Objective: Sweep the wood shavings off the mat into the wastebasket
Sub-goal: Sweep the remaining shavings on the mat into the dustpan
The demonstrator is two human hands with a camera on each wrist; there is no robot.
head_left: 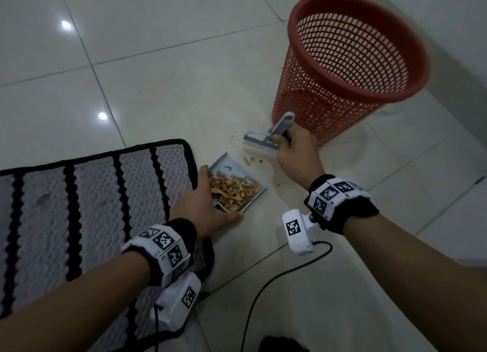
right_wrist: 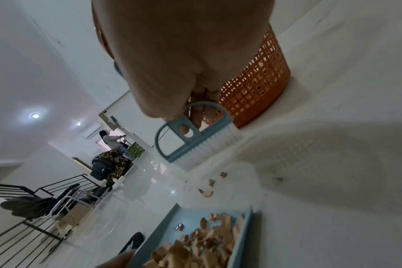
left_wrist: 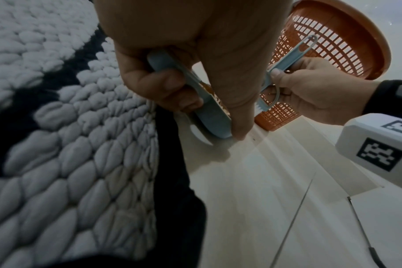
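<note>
A light blue dustpan (head_left: 224, 164) lies on the tiled floor beside the mat's right edge, heaped with brown wood shavings (head_left: 234, 191). My left hand (head_left: 208, 204) grips its near end, thumb along the rim and fingers curled underneath (left_wrist: 163, 85). My right hand (head_left: 290, 143) holds a small blue brush (head_left: 261, 141) by its handle, bristles on the floor just beyond the pan. A few loose shavings (head_left: 249, 160) lie between brush and pan. The red mesh wastebasket (head_left: 342, 69) stands right behind the brush. The grey mat (head_left: 92, 193) with black stripes lies to the left.
A black cable (head_left: 263, 293) runs over the floor near my right forearm. A pale wall rises behind the basket. In the right wrist view a stair railing and a chair (right_wrist: 34, 208) stand far off, with people (right_wrist: 110, 143) in the distance.
</note>
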